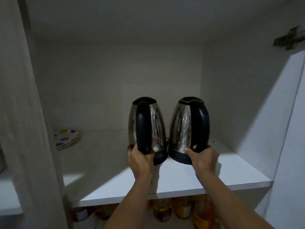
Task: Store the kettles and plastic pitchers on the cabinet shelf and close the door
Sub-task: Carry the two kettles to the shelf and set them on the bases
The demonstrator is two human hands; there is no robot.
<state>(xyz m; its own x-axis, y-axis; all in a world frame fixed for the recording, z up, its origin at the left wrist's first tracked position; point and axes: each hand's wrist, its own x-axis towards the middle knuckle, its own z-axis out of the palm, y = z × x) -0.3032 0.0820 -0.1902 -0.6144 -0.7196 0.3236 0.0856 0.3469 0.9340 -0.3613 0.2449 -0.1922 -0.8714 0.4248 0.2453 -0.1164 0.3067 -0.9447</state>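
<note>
The white cabinet shelf (214,171) runs beneath both hands, and on it stand the left kettle (156,123) and the right kettle (181,126), upright, just beside each other. The left hand (140,159) is wrapped round the bottom of the left kettle's handle and the right hand (203,158) round the right kettle's; spotted plates (67,138) lie well left of both grips.

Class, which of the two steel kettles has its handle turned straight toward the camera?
The left kettle, gripped by the left hand: its black handle runs down its middle. On the right kettle the handle sits toward the right side.
</note>
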